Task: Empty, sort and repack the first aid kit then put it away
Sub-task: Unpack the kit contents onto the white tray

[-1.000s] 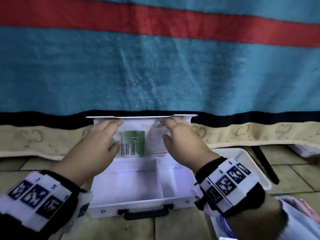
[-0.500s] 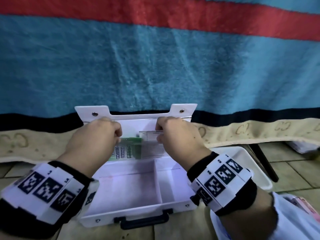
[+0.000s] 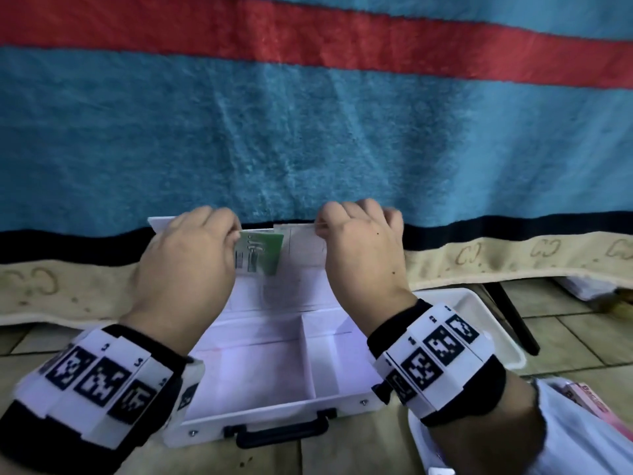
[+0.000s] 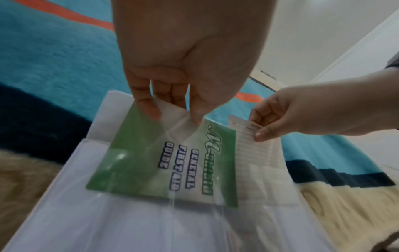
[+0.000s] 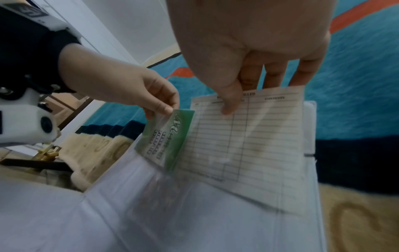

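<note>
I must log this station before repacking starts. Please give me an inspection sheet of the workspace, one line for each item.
Surface: tiled floor, partly bare.
Job's things: white first aid case lies open, both base compartments empty; green first aid guide and lined contents sheet sit in a clear sleeve on the lid.
Clutter: white tray right of the case; pink packet at the right edge.
Grippers: left hand pinches at the guide's top; right hand pinches the sheet's top.
Cables: nothing seen.
Surroundings: blue, red and beige blanket hanging behind.
</note>
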Available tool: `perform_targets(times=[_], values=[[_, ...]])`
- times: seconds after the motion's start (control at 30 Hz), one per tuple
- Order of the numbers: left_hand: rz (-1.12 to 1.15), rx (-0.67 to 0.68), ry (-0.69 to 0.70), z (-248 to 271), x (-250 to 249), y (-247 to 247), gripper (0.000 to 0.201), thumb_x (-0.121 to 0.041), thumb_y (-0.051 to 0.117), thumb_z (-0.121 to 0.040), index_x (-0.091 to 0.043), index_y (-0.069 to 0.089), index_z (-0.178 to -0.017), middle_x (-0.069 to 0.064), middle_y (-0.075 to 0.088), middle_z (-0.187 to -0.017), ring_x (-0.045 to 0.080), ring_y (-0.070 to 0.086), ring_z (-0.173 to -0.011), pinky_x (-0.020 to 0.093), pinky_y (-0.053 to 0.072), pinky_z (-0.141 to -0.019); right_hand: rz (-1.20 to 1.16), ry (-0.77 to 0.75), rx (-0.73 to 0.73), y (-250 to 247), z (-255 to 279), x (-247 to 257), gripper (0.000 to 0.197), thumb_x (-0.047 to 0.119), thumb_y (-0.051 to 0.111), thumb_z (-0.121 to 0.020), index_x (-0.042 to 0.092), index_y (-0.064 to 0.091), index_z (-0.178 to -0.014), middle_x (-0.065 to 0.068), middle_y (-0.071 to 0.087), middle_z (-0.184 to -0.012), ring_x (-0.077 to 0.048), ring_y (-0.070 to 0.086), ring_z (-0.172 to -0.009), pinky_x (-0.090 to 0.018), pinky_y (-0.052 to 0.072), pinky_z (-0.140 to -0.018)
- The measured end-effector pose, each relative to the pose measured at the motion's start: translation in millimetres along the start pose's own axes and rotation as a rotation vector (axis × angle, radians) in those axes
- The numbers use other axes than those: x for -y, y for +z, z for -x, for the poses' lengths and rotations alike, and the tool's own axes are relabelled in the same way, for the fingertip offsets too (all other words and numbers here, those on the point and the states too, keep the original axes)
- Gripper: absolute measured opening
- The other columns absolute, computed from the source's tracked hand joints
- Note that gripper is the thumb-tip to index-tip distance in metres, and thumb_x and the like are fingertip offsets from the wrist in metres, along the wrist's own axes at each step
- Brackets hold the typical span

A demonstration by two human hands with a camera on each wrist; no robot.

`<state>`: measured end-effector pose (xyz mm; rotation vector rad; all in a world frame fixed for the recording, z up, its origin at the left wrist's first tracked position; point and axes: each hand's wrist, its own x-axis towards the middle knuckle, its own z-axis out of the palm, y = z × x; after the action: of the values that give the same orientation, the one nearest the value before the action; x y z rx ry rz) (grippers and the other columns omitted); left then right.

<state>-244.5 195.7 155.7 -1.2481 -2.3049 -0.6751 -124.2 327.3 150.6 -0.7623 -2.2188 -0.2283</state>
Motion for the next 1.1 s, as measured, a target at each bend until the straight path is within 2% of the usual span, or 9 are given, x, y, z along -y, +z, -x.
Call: perform_targets(times=[0.27, 0.33, 0.5, 0.53, 0.6, 0.67, 0.8, 0.93, 1.1], values=[[0.314, -0.151, -0.013, 11.7, -40.7, -33.5, 0.009, -0.023, 0.043, -0.095, -0.016, 0.048, -0.1, 0.015, 0.066, -0.083, 0.041, 0.06, -0.076, 0.046, 0.047, -0.064, -0.295, 0.143, -0.27, -68.3, 13.4, -31.9, 0.012, 0.012, 0.053, -0.087, 0.019, 0.062, -0.092, 0.003, 0.065, -0.086, -0.022, 0.054, -0.086, -0.036, 0.036, -0.078], [0.404, -0.11, 0.002, 20.4, -60.3, -36.2, 0.008, -0.025, 0.042, -0.096, -0.018, 0.045, -0.098, 0.012, 0.066, -0.081, 0.039, 0.061, -0.073, 0.047, 0.048, -0.063, -0.36, 0.169, -0.355, -90.5, 32.8, -44.6, 0.009, 0.014, 0.055, -0.089, 0.015, 0.063, -0.091, 0.005, 0.063, -0.081, -0.02, 0.059, -0.08, -0.035, 0.045, -0.075], [0.644, 0.095, -0.033, 48.5, -108.6, -20.1, 0.006, -0.031, 0.039, -0.092, -0.027, 0.038, -0.087, 0.002, 0.067, -0.072, 0.029, 0.061, -0.054, 0.049, 0.049, -0.057, -0.27, 0.355, -0.379, -144.2, 91.2, -90.0, 0.009, 0.033, 0.056, -0.091, 0.024, 0.058, -0.094, 0.008, 0.054, -0.061, -0.01, 0.054, -0.064, -0.014, 0.035, -0.056], [0.668, 0.142, -0.036, 55.2, -117.5, -14.1, 0.008, -0.032, 0.038, -0.091, -0.027, 0.038, -0.086, 0.002, 0.066, -0.069, 0.028, 0.06, -0.05, 0.048, 0.05, -0.056, -0.262, 0.404, -0.377, -155.2, 103.4, -103.9, 0.01, 0.04, 0.055, -0.091, 0.031, 0.056, -0.095, 0.006, 0.056, -0.06, -0.012, 0.055, -0.059, -0.017, 0.043, -0.058], [0.709, 0.225, -0.049, 68.0, -136.1, -1.1, 0.009, -0.03, 0.038, -0.093, -0.025, 0.039, -0.085, 0.003, 0.062, -0.058, 0.022, 0.058, -0.041, 0.038, 0.05, -0.052, -0.251, 0.512, -0.361, -172.3, 129.9, -144.4, 0.015, 0.058, 0.05, -0.086, 0.044, 0.051, -0.091, 0.006, 0.062, -0.07, -0.023, 0.059, -0.059, -0.046, 0.051, -0.06], [0.741, 0.274, -0.072, 77.9, -156.4, 11.8, 0.01, -0.028, 0.04, -0.094, -0.024, 0.039, -0.085, 0.004, 0.061, -0.056, 0.018, 0.057, -0.035, 0.028, 0.045, -0.043, -0.224, 0.6, -0.322, -185.6, 155.0, -192.0, 0.025, 0.073, 0.043, -0.078, 0.052, 0.047, -0.092, 0.01, 0.064, -0.078, -0.021, 0.063, -0.061, -0.046, 0.053, -0.055], [0.742, 0.291, -0.162, 88.9, -197.3, 40.2, 0.011, -0.025, 0.041, -0.095, -0.024, 0.038, -0.084, -0.001, 0.063, -0.066, 0.015, 0.059, -0.037, 0.018, 0.038, -0.034, -0.272, 0.795, -0.263, -195.7, 207.7, -301.0, 0.013, 0.044, 0.056, -0.09, 0.052, 0.046, -0.092, 0.035, 0.064, -0.077, 0.003, 0.065, -0.052, -0.024, 0.055, -0.043], [0.754, 0.26, -0.326, 90.4, -229.8, 72.1, 0.015, -0.018, 0.046, -0.094, -0.03, 0.037, -0.091, 0.003, 0.068, -0.087, 0.024, 0.063, -0.043, 0.031, 0.043, -0.041, -0.382, 0.899, -0.004, -180.2, 215.4, -337.9, 0.04, 0.007, 0.05, -0.093, 0.046, 0.051, -0.088, 0.006, 0.064, -0.076, -0.022, 0.066, -0.056, -0.045, 0.056, -0.048], [0.744, 0.173, -0.403, 100.2, -268.9, 77.6, 0.026, -0.028, 0.066, -0.076, -0.047, 0.048, -0.079, 0.007, 0.059, -0.075, 0.025, 0.055, -0.056, 0.035, 0.049, -0.052, -0.443, 0.91, 0.42, -156.1, 226.7, -369.2, 0.026, 0.004, 0.05, -0.092, 0.026, 0.048, -0.106, 0.004, 0.062, -0.079, -0.019, 0.066, -0.048, -0.039, 0.058, -0.054]])
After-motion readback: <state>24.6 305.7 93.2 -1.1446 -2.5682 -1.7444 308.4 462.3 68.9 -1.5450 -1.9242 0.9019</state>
